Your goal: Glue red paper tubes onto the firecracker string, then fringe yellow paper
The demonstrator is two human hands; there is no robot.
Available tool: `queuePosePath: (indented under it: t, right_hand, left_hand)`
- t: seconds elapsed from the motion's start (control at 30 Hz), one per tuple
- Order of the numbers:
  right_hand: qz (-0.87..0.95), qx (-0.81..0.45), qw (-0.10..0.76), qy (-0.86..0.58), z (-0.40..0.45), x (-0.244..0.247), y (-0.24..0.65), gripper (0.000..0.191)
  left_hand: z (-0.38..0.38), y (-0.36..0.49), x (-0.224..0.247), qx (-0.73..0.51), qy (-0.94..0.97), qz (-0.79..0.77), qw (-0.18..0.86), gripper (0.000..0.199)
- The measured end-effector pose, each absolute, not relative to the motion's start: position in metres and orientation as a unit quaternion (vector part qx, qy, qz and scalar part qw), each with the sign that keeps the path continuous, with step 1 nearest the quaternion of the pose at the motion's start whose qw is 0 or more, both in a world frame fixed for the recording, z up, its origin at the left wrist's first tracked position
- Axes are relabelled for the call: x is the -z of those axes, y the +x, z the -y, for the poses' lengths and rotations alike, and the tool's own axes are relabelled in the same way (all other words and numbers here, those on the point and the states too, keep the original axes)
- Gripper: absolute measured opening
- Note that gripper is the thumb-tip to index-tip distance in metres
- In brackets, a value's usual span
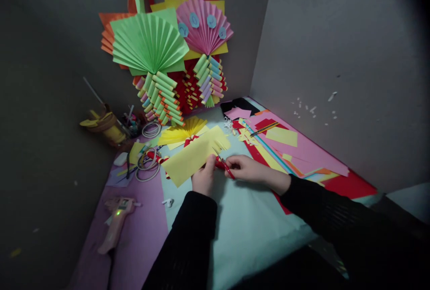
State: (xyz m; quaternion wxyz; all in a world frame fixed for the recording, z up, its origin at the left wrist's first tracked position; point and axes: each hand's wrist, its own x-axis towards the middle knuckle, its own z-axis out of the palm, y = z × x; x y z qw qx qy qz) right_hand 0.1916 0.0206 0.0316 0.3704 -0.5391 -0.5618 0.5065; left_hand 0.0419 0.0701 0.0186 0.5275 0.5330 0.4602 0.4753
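My left hand (pixel 204 177) grips a sheet of yellow paper (pixel 188 158) by its lower edge, thumb on top. Narrow slits run along the paper's right end, leaving thin strips. My right hand (pixel 247 168) is closed around the red handles of a pair of scissors (pixel 229 170). Their blades point up and left, at the slit end of the sheet; whether they are touching the paper I cannot tell. Behind the sheet lies a pleated yellow paper fan (pixel 184 131), partly covered, with red rolled pieces beside it.
Green (pixel 151 41) and pink (pixel 204 23) folded-paper fan decorations hang at the back wall. A pink glue gun (pixel 117 225) with a lit green light lies at left, near a white earbud (pixel 168 202). Rolls of tape (pixel 148 171) sit behind it. Coloured paper sheets (pixel 324 158) cover the right side.
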Motion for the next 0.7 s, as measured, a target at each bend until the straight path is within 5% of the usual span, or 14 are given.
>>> queuePosePath:
  t: [0.7]
  right_hand:
    - [0.551,-0.497,0.387,-0.548,-0.021,-0.032,0.194,0.031]
  left_hand:
    - [-0.073,0.045,-0.006,-0.467,0.516,-0.455,0.556,0.017]
